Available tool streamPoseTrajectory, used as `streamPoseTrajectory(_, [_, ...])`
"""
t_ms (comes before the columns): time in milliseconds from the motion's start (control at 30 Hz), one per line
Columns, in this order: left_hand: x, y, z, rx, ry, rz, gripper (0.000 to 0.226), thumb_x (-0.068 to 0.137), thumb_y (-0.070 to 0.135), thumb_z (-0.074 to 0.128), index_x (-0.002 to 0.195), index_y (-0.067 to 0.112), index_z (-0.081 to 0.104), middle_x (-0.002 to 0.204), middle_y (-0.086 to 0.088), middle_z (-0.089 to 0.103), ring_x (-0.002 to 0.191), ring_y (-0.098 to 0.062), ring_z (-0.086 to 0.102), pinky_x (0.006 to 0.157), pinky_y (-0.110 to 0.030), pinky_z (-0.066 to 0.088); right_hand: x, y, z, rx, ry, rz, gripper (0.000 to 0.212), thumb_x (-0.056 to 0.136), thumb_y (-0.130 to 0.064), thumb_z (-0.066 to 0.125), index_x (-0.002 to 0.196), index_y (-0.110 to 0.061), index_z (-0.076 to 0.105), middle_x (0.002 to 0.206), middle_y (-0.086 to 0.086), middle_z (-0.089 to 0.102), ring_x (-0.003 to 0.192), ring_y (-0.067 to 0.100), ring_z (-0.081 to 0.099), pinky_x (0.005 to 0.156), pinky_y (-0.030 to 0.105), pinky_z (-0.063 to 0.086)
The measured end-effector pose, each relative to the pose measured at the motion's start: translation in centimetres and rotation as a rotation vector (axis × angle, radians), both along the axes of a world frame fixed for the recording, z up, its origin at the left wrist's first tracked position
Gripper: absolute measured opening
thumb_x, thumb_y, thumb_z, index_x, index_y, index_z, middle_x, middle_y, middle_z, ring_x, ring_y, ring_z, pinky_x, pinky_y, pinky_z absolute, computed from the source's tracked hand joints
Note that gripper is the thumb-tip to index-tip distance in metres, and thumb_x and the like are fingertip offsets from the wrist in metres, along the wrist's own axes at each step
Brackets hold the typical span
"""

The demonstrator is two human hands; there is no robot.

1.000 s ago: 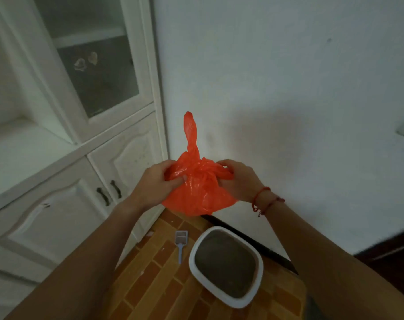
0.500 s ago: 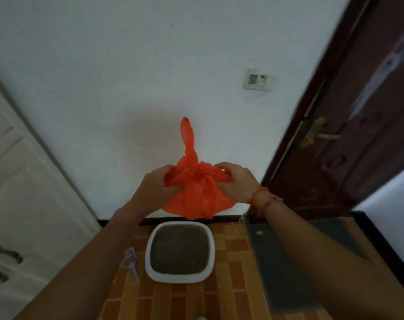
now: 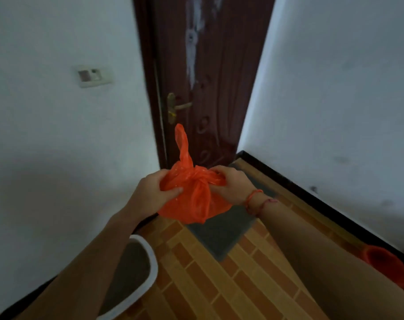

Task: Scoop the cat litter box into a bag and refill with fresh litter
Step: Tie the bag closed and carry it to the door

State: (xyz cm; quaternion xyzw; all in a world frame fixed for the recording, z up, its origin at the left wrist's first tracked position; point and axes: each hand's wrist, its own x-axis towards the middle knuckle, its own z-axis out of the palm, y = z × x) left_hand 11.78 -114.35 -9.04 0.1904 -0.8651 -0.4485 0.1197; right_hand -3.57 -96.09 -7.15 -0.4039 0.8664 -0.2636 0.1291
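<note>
Left hand [image 3: 150,195] is clenched round one side of the orange bag [image 3: 196,204], thumb pressed into the plastic. The right hand [image 3: 231,184] is pinching a twisted ear of it on the other side, so both are grasping the bag up in the air in front of the dark door [image 3: 210,88], above the grey mat [image 3: 219,236] and well clear of the tiled floor [image 3: 208,285]. Looks like the knot-tying step to me, with one loose tail [image 3: 182,144] sticking straight up above the gathered neck. Down at lower left sits the litter box [image 3: 151,264], white rim with dark grey litter inside. It's partly hidden behind the left arm, so I can't really tell how full it is. Handling-wise it's thin film, soft and a bit slippery, and the rounded sag at the bottom suggests some weight in there. I'd hold it by the twisted neck just under the knot, not by the belly, since plastic that thin could stretch or tear where it's loaded
</note>
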Motion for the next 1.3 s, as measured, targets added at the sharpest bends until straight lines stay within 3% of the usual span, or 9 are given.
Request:
streamPoseTrajectory(200, [-9.3,10.5,0.0,0.039,-0.012,-0.223,0.045,0.073,0.045,0.077,0.113,0.027,0.068,0.101,0.01,0.074,0.094,-0.005,0.069,0.089,-0.042,0.056,-4.5,13.7,-0.8,0.008,-0.006,-0.249,0.046,0.084,-0.047,0.067,0.125,-0.027,0.059,0.115,0.0,0.067,0.104,0.02,0.062,0.088,0.031,0.048])
streamPoseTrajectory(433, [-17.1,24.0,-0.2,0.055,-0.009,-0.479,0.036,0.074,0.038,0.079,0.108,0.034,0.068,0.098,0.012,0.074,0.093,-0.004,0.07,0.089,-0.043,0.057,-6.7,29.2,-0.8,0.003,-0.035,-0.52,0.046,0.086,-0.039,0.068,0.128,-0.023,0.058,0.119,0.003,0.066,0.109,0.021,0.06,0.091,0.028,0.044])
streamPoseTrajectory(700, [-22.3,37.5,-0.6,0.013,-0.044,-0.791,0.044,0.082,0.037,0.078,0.122,0.031,0.062,0.11,0.012,0.069,0.102,-0.009,0.065,0.092,-0.042,0.055,-4.6,42.7,-1.7,-0.017,-0.066,-0.819,0.048,0.084,-0.042,0.069,0.127,-0.024,0.06,0.118,0.0,0.067,0.108,0.019,0.062,0.09,0.029,0.047])
streamPoseTrajectory(900, [-24.9,43.7,-1.9,-0.034,-0.065,-0.961,0.058,0.075,0.049,0.079,0.127,0.03,0.061,0.112,0.014,0.07,0.102,-0.007,0.066,0.091,-0.043,0.055,-2.7,48.1,-2.2,-0.046,-0.082,-1.006,0.048,0.084,-0.041,0.071,0.126,-0.021,0.061,0.118,0.001,0.067,0.108,0.018,0.062,0.088,0.025,0.045])
streamPoseTrajectory(1167, [-28.4,47.1,-3.5,-0.049,-0.068,-1.047,0.039,0.08,0.037,0.079,0.115,0.026,0.066,0.103,0.011,0.071,0.093,-0.006,0.066,0.085,-0.038,0.056,-3.7,49.9,-3.9,-0.085,-0.116,-1.164,0.04,0.084,-0.043,0.07,0.12,-0.026,0.065,0.111,-0.002,0.069,0.102,0.016,0.064,0.085,0.026,0.05])
streamPoseTrajectory(1300, [-30.6,48.1,-4.3,-0.055,-0.062,-1.071,0.034,0.08,0.032,0.079,0.111,0.025,0.067,0.098,0.011,0.069,0.091,-0.007,0.065,0.076,-0.022,0.051,-5.1,50.0,-5.0,-0.086,-0.124,-1.214,0.037,0.084,-0.042,0.071,0.117,-0.028,0.066,0.109,-0.003,0.069,0.101,0.015,0.063,0.082,0.023,0.046])
